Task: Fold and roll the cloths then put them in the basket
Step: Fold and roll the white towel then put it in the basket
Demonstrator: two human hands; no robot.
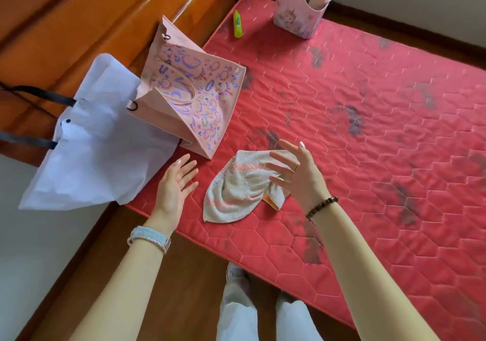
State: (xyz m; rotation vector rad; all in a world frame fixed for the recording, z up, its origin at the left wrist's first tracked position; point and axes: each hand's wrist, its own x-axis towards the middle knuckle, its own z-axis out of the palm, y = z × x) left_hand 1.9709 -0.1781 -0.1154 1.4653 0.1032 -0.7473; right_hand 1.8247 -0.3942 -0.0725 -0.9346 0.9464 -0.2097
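Hands hover over a red quilted mattress [355, 130] with nothing held in either one. The left hand [173, 185] is palm up, fingers [188, 165] spread wide and loose, just to the left of a crumpled cloth [236, 190]. The right hand [297, 172] is raised above the cloth's right part, its fingers also splayed apart and empty; from this view it hides a bit of the cloth, and whether it touches the fabric cannot be told. A pale blue watch band [150, 236] sits on the left wrist and a dark bead bracelet [322, 206] on the right.

The cloth is a whitish towel with pinkish stripes and an orange edge showing at its lower right. It lies bunched and unfolded near the mattress's near edge.

Just beyond the left hand, a pink paper bag [194, 98] printed with purple doodles lies tipped on its side, its opening toward the wooden bed frame [79, 25]. A white bag [97, 140] with black ribbon handles rests against it, hanging off the mattress's left corner.

At the far end of the mattress stands a pink basket [299, 17] holding rolled cloths, one blue and yellow, one pale pink. A yellow-green bottle [238, 23] lies near it, well apart from the towel. Light trousers and a shoe show below on the wooden floor [184, 288].
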